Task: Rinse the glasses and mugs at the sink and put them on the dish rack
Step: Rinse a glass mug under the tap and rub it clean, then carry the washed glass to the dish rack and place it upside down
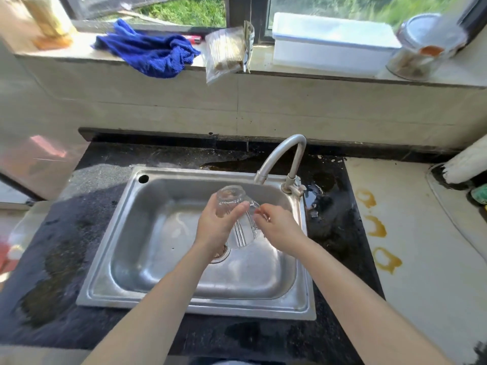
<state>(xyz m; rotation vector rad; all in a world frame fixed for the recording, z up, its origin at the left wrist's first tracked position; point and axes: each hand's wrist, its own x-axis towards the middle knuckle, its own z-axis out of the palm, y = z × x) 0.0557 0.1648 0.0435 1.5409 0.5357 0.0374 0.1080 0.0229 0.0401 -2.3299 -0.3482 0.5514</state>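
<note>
The left hand [216,227] has its grip wrapped around a clear glass mug [237,219], fingers curled over its side, holding it tilted above the middle of the sink [126,233] with its thick base pointing far and left and its mouth pointing near. The right hand [279,227] pinches the mug's handle on the right side with thumb and fingertips. The mug hangs just below and left of the faucet [284,156] spout; whether water is running cannot be told. The steel basin sits in a dark speckled tabletop [66,233] with wet patches. On the far windowsill [263,64] lie a blue cloth [147,52], a clear bag [226,52], a white lidded box [329,43] and, at far right, a glass jar [421,48].
</note>
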